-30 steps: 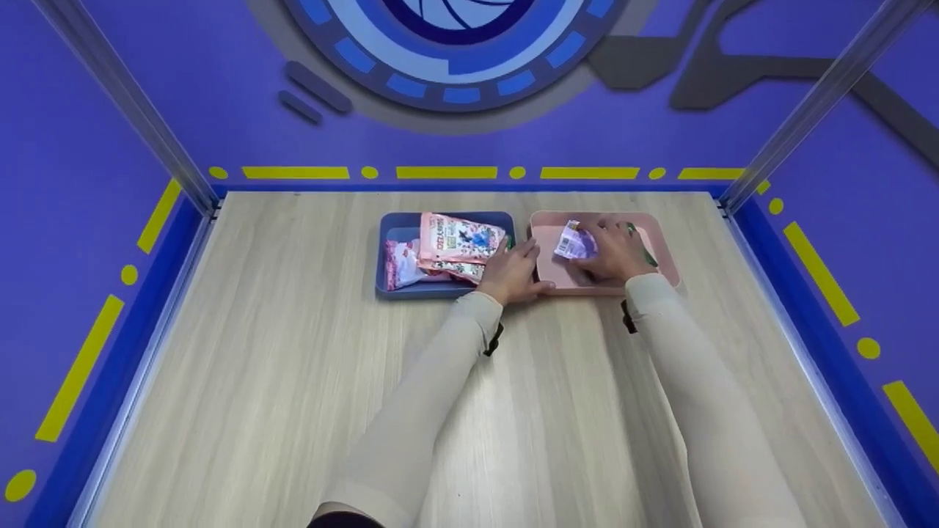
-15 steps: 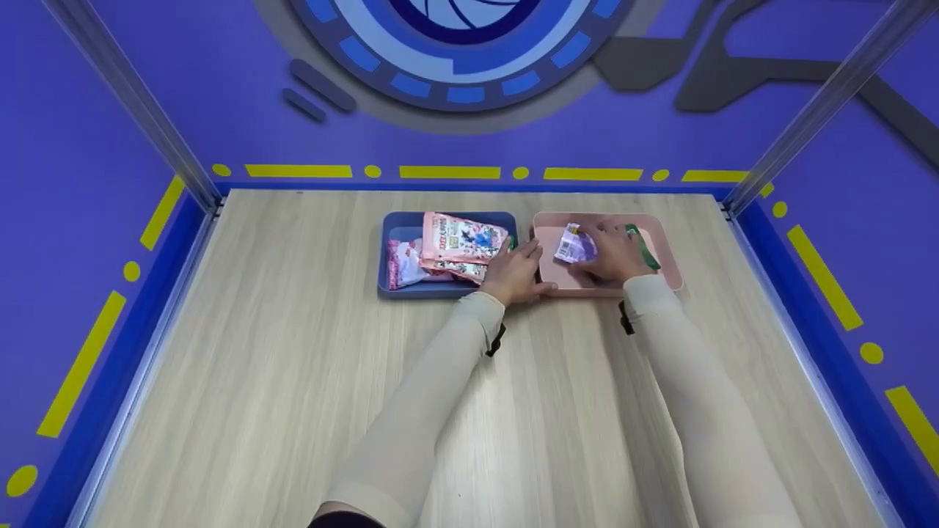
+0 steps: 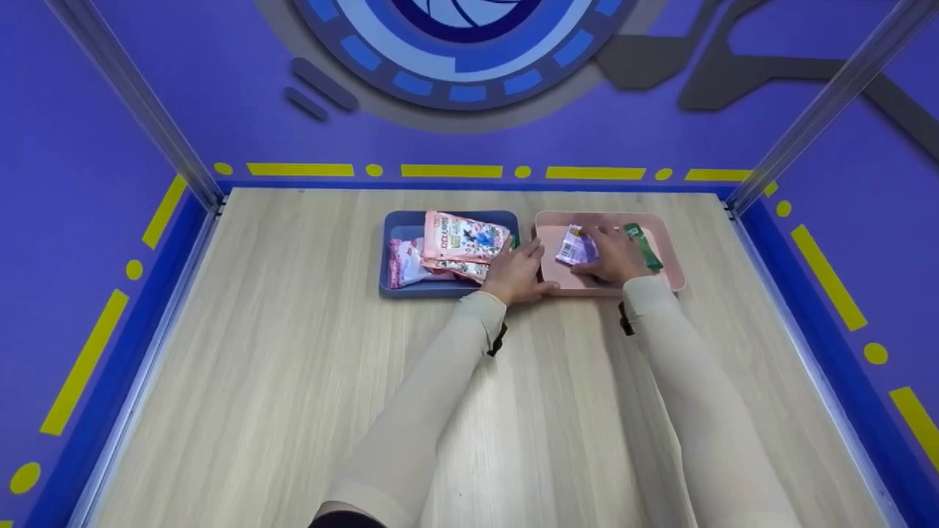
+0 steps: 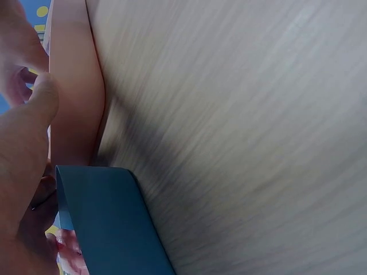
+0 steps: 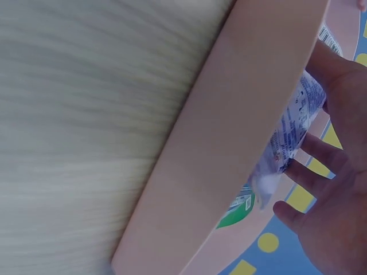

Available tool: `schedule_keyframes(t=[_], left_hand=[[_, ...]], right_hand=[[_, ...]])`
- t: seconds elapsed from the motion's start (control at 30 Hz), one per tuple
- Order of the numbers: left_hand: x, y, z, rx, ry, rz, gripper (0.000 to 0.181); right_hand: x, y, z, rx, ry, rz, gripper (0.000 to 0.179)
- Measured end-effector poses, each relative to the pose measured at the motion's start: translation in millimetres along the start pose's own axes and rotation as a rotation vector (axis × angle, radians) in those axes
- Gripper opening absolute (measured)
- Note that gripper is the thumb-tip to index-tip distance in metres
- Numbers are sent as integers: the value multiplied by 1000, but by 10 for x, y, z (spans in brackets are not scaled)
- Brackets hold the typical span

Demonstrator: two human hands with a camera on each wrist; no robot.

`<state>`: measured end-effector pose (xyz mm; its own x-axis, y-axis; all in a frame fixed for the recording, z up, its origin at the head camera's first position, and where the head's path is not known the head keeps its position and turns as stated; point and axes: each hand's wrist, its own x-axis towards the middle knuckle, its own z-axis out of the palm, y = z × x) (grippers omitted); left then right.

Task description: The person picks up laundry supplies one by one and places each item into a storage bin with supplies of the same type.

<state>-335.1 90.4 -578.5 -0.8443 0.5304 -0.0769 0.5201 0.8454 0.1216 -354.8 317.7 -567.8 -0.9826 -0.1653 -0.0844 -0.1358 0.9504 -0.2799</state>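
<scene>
My left hand (image 3: 513,274) lies across the adjoining edges of a blue tray (image 3: 393,226) and a pink tray (image 3: 676,273), fingers fairly straight. In the left wrist view its thumb (image 4: 43,98) reaches past the pink tray's wall. Inside the pink tray, my right hand (image 3: 616,254) holds a purple snack packet (image 3: 575,248) between thumb and fingers. The right wrist view shows this packet's printed wrapper (image 5: 297,117), partly hidden by the tray wall. A green packet (image 3: 644,246) lies beside the right hand, partly covered by it.
Stacked in the blue tray are pink printed pouches (image 3: 463,238) and a pink-and-white packet (image 3: 406,264); a bit of green shows by the left fingers. Both trays stand side by side on a wooden table (image 3: 293,352), before a blue-purple wall (image 3: 411,139).
Both hands stay almost in place. The purple packet looks slightly lower and flatter under the right hand, and more of the green packet shows beside it.
</scene>
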Motion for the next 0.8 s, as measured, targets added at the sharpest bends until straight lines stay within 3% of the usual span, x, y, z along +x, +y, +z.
schedule_keyframes(t=[0.8], left_hand=[[-7,11,10,-7,0,-6,88]], right_hand=[[-46,-11,55,49,-39,38,90]])
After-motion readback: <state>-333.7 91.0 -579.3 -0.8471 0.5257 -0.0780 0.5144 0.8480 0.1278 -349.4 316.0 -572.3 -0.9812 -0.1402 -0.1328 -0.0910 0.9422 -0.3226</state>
